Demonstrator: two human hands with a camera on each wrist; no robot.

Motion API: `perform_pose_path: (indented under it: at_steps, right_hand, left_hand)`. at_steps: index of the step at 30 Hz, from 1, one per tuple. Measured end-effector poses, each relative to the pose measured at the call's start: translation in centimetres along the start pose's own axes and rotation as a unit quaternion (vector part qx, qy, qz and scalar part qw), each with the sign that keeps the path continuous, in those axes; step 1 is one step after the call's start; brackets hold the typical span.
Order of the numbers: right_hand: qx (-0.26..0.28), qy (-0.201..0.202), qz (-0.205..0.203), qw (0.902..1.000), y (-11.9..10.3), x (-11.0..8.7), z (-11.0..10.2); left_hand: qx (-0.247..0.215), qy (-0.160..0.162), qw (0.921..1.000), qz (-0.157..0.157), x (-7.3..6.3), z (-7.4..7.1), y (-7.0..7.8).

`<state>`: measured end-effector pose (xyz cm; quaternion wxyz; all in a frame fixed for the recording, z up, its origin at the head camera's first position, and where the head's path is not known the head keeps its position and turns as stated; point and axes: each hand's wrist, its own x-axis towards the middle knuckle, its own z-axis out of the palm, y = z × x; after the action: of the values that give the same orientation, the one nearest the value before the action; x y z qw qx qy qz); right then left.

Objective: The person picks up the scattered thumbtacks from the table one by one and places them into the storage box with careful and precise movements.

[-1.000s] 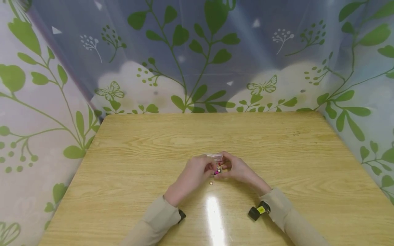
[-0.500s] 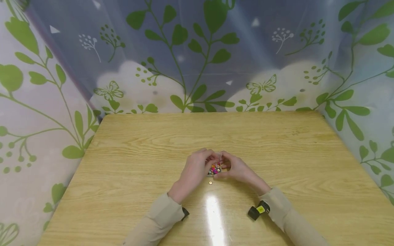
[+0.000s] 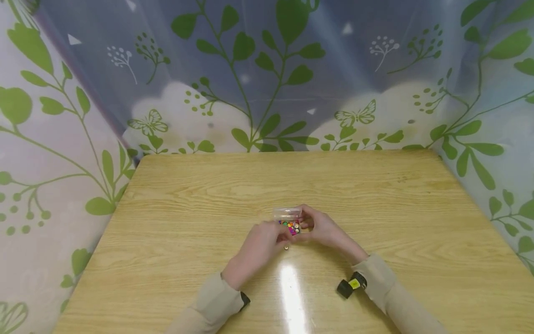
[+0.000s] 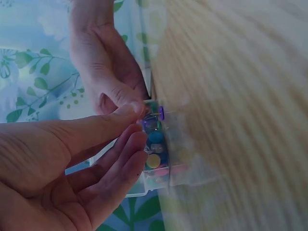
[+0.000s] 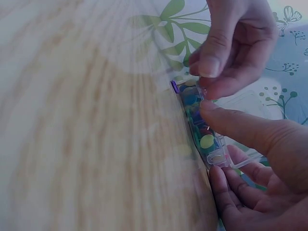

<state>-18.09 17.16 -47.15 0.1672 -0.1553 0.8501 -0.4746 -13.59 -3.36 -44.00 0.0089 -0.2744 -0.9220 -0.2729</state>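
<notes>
My right hand [image 3: 325,229] grips a small clear plastic box [image 5: 219,159], with its thumb on top and its other fingers at the outer side. Coloured thumbtacks [image 3: 294,227] fill the box. Its clear lid [image 3: 287,213] stands open at the back. My left hand [image 3: 260,246] is over the box's front left corner, thumb and fingers loosely bent, and I see nothing between them. Just beyond its fingertips a single thumbtack [image 3: 286,247] lies on the table in front of the box. Both wrist views show this tack [image 4: 161,113] as purple, its pin pointing up.
The wooden table [image 3: 187,195] stretches around both hands. Patterned fabric [image 3: 267,83] with green leaves hangs behind it and at both sides. A black wrist camera [image 3: 349,285] is strapped at the right sleeve cuff.
The left hand went to the box's back and lid half a second ago, then came forward toward the loose tack. The lid shows again. The right hand has stayed in place.
</notes>
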Motion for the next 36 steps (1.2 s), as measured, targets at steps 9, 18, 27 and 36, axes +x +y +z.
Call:
perform_pose_path:
  at_steps: [9, 18, 27, 36]
  right_hand:
    - [0.002, 0.004, 0.007, 1.0, -0.17, 0.06, 0.03]
    - [-0.012, 0.005, 0.003, 0.9999, -0.14, -0.01, 0.06]
    - [-0.011, 0.005, 0.003, 0.9999, -0.25, -0.01, 0.06]
    - [-0.004, 0.002, 0.007, 1.0, -0.12, 0.03, -0.01]
  left_hand:
    - [0.048, -0.027, 0.9984, 0.013, -0.43, 0.51, 0.17]
    - [0.065, -0.036, 0.9972, 0.01, -0.36, 0.69, 0.22]
    - [0.07, -0.028, 0.9969, 0.022, -0.41, 0.72, 0.13]
    - [0.061, -0.027, 0.9976, 0.019, -0.38, 0.26, 0.24]
